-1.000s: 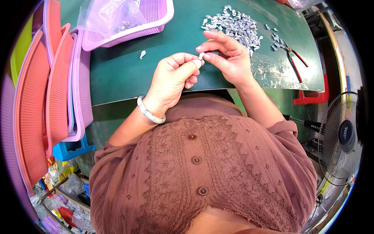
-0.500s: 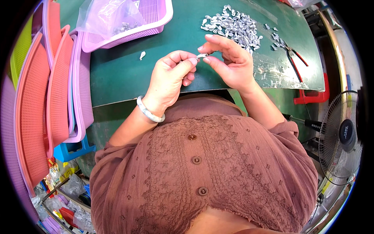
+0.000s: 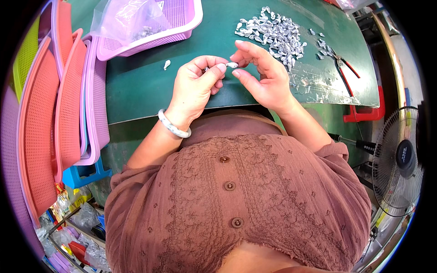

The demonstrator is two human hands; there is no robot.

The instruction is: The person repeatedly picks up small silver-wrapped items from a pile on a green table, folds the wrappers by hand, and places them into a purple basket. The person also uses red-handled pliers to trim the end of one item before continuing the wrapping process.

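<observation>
Between the thumb and fingers of my left hand (image 3: pixel 196 81) a small silver-grey teardrop-shaped piece (image 3: pixel 231 65) is pinched, its rounded end pointing right. My right hand (image 3: pixel 268 75) is close beside that end, thumb and fingers curved and apart; whether a fingertip touches the piece cannot be made out. A heap of similar silver-grey pieces (image 3: pixel 284 42) lies on the green table (image 3: pixel 141 91) beyond my right hand. One lone pale piece (image 3: pixel 167 65) rests to the left of my left hand.
Red-handled pliers (image 3: pixel 344 73) lie at the table's right, beside a few loose pieces (image 3: pixel 324 48). A purple basket (image 3: pixel 182 27) with a clear plastic bag (image 3: pixel 129 20) stands at back left. Stacked baskets (image 3: pixel 38 123) line the left side. A fan (image 3: pixel 400 159) stands at right.
The piece in my left hand has turned, and its rounded end now shows. Both hands have shifted slightly left, and my right thumb has moved a little lower, away from the piece.
</observation>
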